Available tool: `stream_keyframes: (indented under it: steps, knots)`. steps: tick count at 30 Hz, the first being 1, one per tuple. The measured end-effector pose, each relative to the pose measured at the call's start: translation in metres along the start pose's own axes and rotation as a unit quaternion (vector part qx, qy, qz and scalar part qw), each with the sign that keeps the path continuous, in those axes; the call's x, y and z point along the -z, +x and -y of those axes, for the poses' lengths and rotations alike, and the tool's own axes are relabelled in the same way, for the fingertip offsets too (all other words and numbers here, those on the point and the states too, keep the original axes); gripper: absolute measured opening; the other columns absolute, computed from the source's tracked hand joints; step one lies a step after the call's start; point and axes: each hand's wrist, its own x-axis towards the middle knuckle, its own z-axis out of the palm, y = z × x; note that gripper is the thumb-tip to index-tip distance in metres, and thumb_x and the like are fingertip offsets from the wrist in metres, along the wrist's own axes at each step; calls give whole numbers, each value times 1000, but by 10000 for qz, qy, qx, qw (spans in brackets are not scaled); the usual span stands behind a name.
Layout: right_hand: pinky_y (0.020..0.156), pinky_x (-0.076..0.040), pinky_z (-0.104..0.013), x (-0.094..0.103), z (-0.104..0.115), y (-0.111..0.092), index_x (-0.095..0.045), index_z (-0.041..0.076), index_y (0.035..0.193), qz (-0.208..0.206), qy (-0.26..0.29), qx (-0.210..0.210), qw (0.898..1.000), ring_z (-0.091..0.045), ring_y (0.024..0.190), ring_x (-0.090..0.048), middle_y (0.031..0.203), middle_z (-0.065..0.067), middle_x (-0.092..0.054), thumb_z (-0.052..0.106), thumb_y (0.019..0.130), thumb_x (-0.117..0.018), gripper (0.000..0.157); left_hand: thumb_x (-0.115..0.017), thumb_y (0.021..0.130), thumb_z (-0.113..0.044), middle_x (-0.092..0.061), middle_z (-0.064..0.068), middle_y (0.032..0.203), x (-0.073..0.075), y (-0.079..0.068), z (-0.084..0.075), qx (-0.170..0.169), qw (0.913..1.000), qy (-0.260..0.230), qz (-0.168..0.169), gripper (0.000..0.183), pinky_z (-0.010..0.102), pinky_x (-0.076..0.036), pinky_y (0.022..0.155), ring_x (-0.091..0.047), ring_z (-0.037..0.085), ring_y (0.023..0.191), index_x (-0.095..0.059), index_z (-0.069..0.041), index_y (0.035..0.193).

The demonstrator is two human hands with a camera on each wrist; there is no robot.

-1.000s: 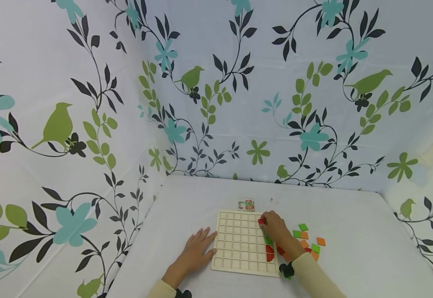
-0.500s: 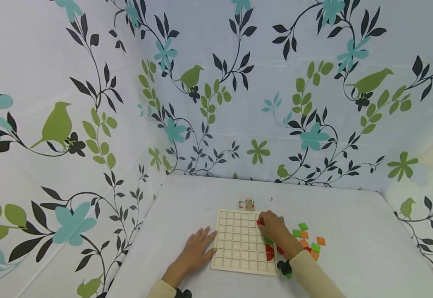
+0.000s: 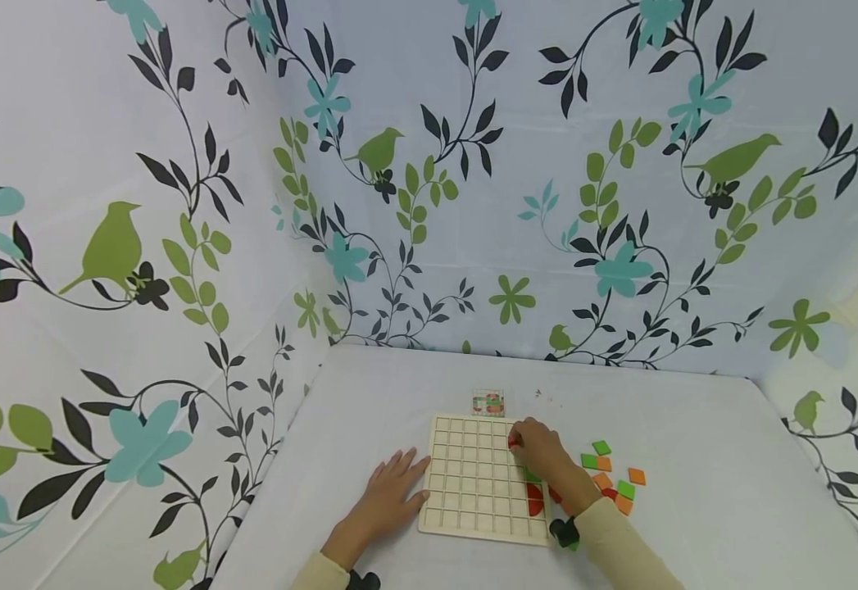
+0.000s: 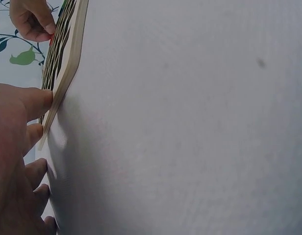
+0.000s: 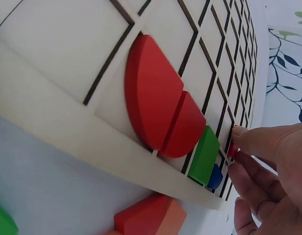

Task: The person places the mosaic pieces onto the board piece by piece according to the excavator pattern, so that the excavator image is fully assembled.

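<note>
A pale wooden grid board (image 3: 473,483) lies on the white table. My left hand (image 3: 388,500) rests beside its left edge with spread fingers; in the left wrist view the thumb (image 4: 38,102) touches the board's side. Over the far right corner, my right hand (image 3: 547,455) pinches a small red piece (image 5: 233,148) between thumb and fingers, down at the grid. Along the board's right side sit a large red curved piece (image 5: 153,93), a smaller red curved piece (image 5: 188,126), a green piece (image 5: 205,155) and a blue piece (image 5: 215,177). The fingers partly hide the pinched piece.
Several loose green, orange and red pieces (image 3: 637,476) lie right of the board, some partly behind the right forearm. A small patterned card (image 3: 488,402) lies beyond the board's far edge. Patterned cloth (image 3: 429,270) hangs behind and at the sides.
My right hand has shifted very slightly left and towards me, still pinching the red piece at the board. The left hand stays in place.
</note>
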Motion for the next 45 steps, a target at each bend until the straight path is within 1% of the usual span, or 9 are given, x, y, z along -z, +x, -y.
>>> stream_keyframes:
  steps: [5, 10, 14, 17, 20, 24, 31, 38, 45]
  knots:
    - [82, -50, -52, 4, -10, -5, -70, 11, 100, -101, 243, -161, 9995, -20, 83, -56, 96, -3, -61, 19, 99, -76, 9, -60, 106, -44, -35, 15, 170, -2, 1, 1, -4, 10000, 24, 13, 61, 68, -20, 127, -28, 42, 159, -46, -19, 161]
    - [90, -51, -61, 17, -32, -17, -70, 4, 112, -691, 212, -870, 9936, -33, 98, -61, 112, -17, -65, 23, 99, -75, 24, -61, 105, -43, -36, 15, 170, -3, 1, 3, -26, 10000, 17, 7, 62, 68, -21, 126, -28, 42, 159, -47, -19, 160]
    - [93, -50, -63, 30, -55, -31, -62, -6, 122, -1145, 185, -1528, 9814, -45, 109, -55, 123, -31, -57, 22, 99, -73, 38, -61, 105, -42, -36, 16, 170, -2, 0, 2, -39, 10000, -18, -13, 61, 69, -21, 126, -28, 43, 158, -47, -19, 160]
    - [93, -48, -65, 37, -73, -41, -56, -12, 124, -1085, 104, -2003, 9737, -51, 111, -51, 121, -35, -54, 22, 100, -69, 43, -62, 105, -41, -36, 16, 170, -2, 0, 2, -39, 10000, -42, -6, 61, 70, -21, 126, -28, 43, 158, -48, -18, 160]
    - [89, -48, -67, 43, -87, -48, -54, -15, 121, -817, 70, -2298, 9698, -54, 108, -52, 114, -37, -54, 19, 101, -66, 41, -62, 105, -40, -36, 17, 170, -2, -1, 1, -40, 10000, -51, 17, 61, 70, -21, 125, -29, 44, 158, -48, -18, 160]
    - [88, -49, -68, 48, -97, -49, -55, -15, 119, -657, 256, -2266, 9714, -55, 106, -55, 110, -37, -55, 12, 101, -63, 34, -62, 105, -40, -36, 17, 170, -1, -1, 1, -30, 10000, -46, 13, 61, 70, -21, 125, -28, 44, 158, -48, -18, 160]
    - [91, -52, -66, 44, -105, -43, -58, -14, 127, -813, 963, -1921, 9732, -56, 111, -55, 121, -41, -51, 5, 100, -62, 34, -62, 105, -41, -36, 17, 170, -1, 0, 2, -71, 9999, -79, -9, 61, 71, -20, 125, -28, 44, 158, -48, -18, 160]
    - [88, -48, -67, 31, -105, -36, -60, -7, 130, -859, 912, -1875, 9742, -51, 109, -55, 127, -38, -53, 9, 101, -65, 33, -61, 105, -41, -35, 16, 170, -3, -1, 3, -26, 10000, -48, 18, 61, 70, -20, 125, -27, 44, 158, -47, -19, 160]
    - [97, -44, -73, 24, -93, -30, -60, -9, 129, -803, 1153, -1743, 9746, -50, 112, -57, 127, -36, -56, 11, 101, -66, 34, -62, 105, -41, -35, 16, 170, -1, -1, 2, -42, 10000, -37, 9, 61, 70, -20, 126, -28, 44, 158, -47, -18, 160]
